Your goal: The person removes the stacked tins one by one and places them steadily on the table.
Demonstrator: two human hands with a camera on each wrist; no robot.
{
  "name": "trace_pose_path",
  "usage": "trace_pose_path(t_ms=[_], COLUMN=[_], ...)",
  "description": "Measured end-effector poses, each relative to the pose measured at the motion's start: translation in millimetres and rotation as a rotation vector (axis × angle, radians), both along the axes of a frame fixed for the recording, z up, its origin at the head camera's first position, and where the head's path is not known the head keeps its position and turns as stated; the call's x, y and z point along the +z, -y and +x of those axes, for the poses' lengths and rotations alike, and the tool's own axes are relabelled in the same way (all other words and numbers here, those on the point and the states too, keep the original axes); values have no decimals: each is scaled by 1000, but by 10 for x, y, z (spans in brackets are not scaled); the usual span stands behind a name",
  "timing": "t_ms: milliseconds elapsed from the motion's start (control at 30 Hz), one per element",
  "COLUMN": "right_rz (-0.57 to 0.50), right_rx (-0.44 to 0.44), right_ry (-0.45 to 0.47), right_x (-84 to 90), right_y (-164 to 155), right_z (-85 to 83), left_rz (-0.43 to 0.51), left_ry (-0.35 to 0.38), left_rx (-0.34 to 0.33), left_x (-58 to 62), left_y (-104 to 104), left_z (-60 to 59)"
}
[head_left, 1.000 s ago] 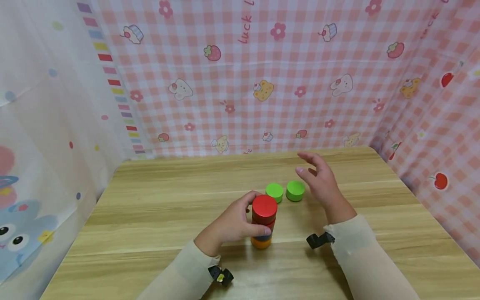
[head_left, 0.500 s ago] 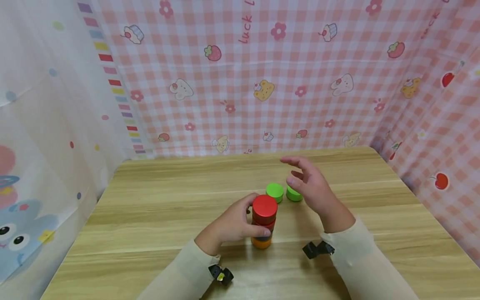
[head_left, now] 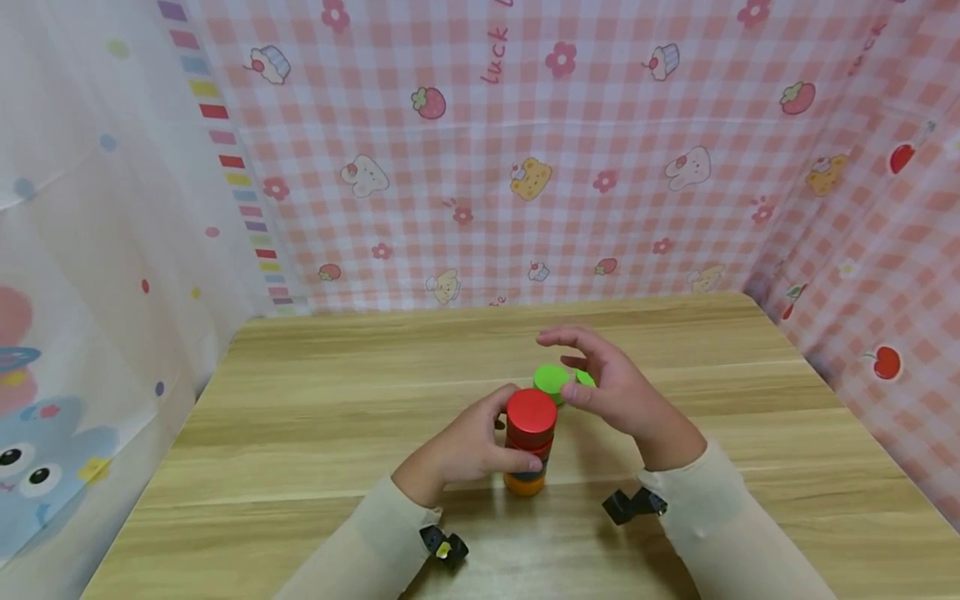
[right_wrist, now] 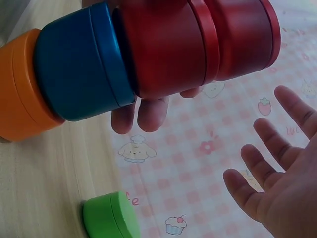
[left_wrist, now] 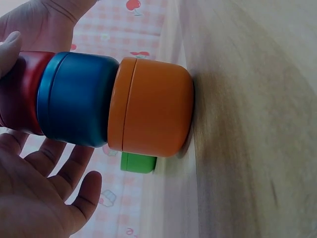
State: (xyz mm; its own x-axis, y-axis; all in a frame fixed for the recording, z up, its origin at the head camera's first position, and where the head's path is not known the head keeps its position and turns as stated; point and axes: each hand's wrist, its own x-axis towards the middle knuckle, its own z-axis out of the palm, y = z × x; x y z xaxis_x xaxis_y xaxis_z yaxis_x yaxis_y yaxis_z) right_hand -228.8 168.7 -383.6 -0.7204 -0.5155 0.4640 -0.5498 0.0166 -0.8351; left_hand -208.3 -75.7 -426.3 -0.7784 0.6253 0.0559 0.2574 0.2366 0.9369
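Note:
Four-colour-banded round tins stand as one stack: an orange tin (left_wrist: 156, 106) on the table, then a blue tin (left_wrist: 81, 99), a lower red tin (right_wrist: 163, 49) and a top red tin (head_left: 532, 412). My left hand (head_left: 467, 448) grips the stack from the left, its thumb across the front near the lower red tin and its fingers behind. To the right of the stack's top, my right hand (head_left: 622, 392) holds nothing, fingers spread and lightly bent. Behind the stack sits a green tin (head_left: 551, 379); a second green tin (head_left: 586, 379) is mostly hidden by my right hand.
The wooden table (head_left: 337, 400) carries the stack and the green tins. A pink checked cloth (head_left: 480, 200) hangs along its back and right, and a white patterned curtain (head_left: 82, 217) at the left.
My right hand has moved left and slightly nearer, towards the top of the stack, and now covers much of the right green tin. The left hand keeps its hold on the stack.

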Motion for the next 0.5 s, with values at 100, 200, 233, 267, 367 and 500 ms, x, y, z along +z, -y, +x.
trace_pose_path(t_ms=[100,200,233,267,367,500], right_rz=[10,27,35,40,47,62], right_rx=[12,24,24,27,35,42], right_ry=[4,2,1,1,1,-5], right_x=[-2,-7,-9,-11,-21,-30], right_y=[11,19,19,20,24,35], right_z=[1,-1,-3,-4,-9,-14], left_rz=[11,19,24,26,32,41], left_ry=[10,20,24,27,34,45], left_rx=[-6,-8,-10,-11,-13,-18], left_x=[-5,-12,-15,-17,-24,-38], left_y=[-4,-5,-5,-5,-5,-3], left_z=[-1,0,0,0,0,-2])
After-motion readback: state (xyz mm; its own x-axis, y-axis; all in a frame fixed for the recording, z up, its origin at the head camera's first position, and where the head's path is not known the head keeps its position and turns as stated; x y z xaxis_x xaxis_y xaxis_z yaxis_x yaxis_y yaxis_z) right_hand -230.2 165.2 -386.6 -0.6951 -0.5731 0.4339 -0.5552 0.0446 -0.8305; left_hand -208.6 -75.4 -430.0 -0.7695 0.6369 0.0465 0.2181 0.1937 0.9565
